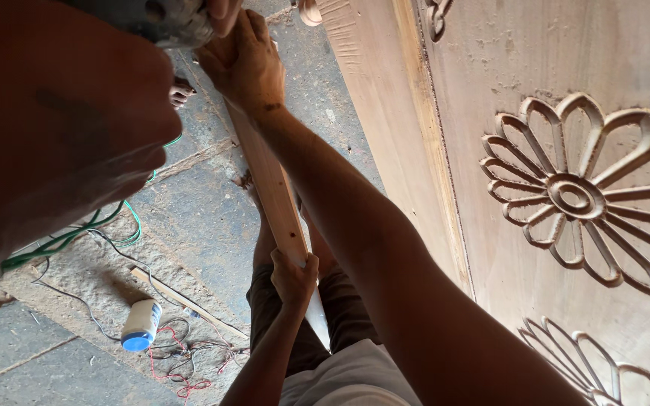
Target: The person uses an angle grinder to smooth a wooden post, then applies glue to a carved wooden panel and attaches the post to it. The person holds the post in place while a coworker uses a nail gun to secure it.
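My right hand (244, 66) grips the upper part of a long narrow wooden strip (278, 197) that runs alongside the edge of a big carved wooden door panel (566, 90). My left forearm fills the upper left, close and blurred. My left hand (223, 11) is at the top edge, with its fingers on a grey power tool (167, 21) that is mostly out of frame. Lower down, another person's hand (293, 274) holds the same strip; that person wears a white shirt and dark shorts.
The panel shows raised flower carvings (577, 195). Below is a stone floor (197, 218) with green cables (69, 237), tangled red wires (182, 368), a white jar with a blue lid (141, 325) and a thin wooden lath (182, 301). Someone's toes (180, 92) show near the tool.
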